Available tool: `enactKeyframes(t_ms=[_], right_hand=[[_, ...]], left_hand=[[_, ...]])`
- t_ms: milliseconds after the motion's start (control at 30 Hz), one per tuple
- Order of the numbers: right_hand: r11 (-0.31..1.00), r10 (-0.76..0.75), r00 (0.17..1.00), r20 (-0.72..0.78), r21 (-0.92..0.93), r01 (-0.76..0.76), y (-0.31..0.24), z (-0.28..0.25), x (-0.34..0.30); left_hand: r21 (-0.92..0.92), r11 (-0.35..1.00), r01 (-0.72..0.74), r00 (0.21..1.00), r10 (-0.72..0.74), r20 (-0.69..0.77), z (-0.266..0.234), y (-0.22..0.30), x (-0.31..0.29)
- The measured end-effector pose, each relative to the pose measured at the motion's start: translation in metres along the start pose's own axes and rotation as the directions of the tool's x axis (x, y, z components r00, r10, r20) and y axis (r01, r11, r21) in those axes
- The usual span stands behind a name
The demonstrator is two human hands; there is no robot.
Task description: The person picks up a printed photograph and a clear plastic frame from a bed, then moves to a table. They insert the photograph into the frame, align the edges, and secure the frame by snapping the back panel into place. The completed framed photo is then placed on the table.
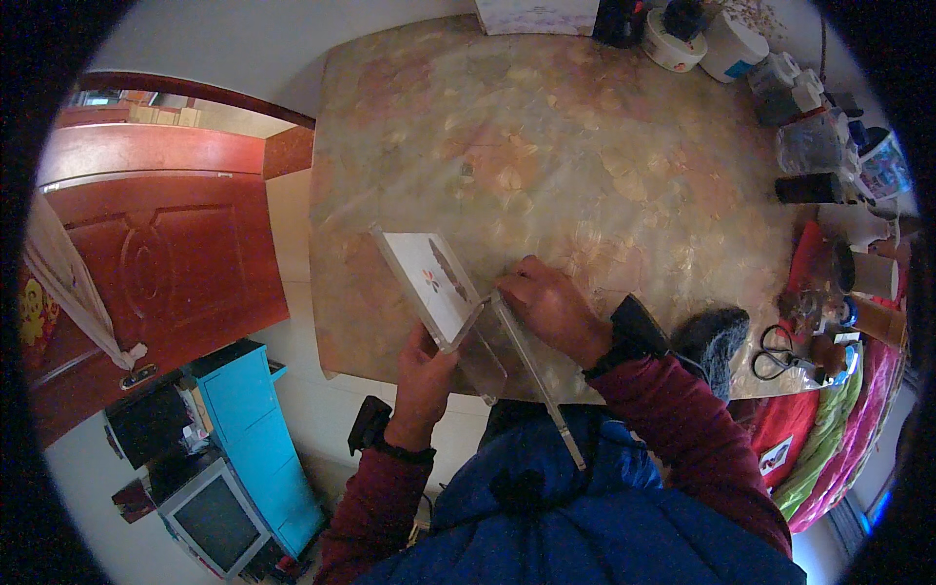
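A clear plastic case or frame stands opened in a V over the table's near edge. Its left panel (421, 283) carries a white card with a small dark and red picture. The other panel (526, 361) is see-through, and its long thin edge slants down toward my jacket. My left hand (424, 375) grips the lower corner of the card-bearing panel. With bent fingers, my right hand (546, 297) pinches the top end of the see-through panel; its fingertips are partly hidden. Whether the two panels are joined where they meet, I cannot tell.
A patterned cover lies on the table (487, 146). Black scissors (775, 356) and a dark fuzzy item (714, 341) rest near the right front. Jars, bottles and cups (814, 141) line the right side. A turquoise cabinet (239, 409) stands left, below a red-brown door (166, 244).
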State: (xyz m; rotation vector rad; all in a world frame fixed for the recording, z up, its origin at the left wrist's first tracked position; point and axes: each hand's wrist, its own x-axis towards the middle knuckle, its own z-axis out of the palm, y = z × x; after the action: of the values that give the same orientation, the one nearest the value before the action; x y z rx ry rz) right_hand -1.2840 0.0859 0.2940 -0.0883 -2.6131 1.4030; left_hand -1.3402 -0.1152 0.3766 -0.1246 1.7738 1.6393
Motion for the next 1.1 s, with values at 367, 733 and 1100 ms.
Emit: enactKeyframes(t_ms=[367, 733, 1100], right_hand=[[1.0, -0.008, 1.0, -0.018, 0.004, 0.008, 0.0, 0.0, 0.004], [0.997, -0.041, 0.999, -0.02, 0.058, 0.042, -0.004, -0.01, 0.009], [0.999, -0.013, 1.0, 0.013, 0.04, 0.013, 0.001, -0.003, 0.007]], left_hand=[[0.018, 1.0, -0.02, 1.0, 0.02, 0.023, -0.003, -0.002, 0.001], [0.058, 0.998, 0.007, 1.0, -0.007, -0.001, -0.002, 0.0, -0.002], [-0.001, 1.0, -0.018, 0.998, 0.018, 0.055, -0.001, 0.002, -0.002]])
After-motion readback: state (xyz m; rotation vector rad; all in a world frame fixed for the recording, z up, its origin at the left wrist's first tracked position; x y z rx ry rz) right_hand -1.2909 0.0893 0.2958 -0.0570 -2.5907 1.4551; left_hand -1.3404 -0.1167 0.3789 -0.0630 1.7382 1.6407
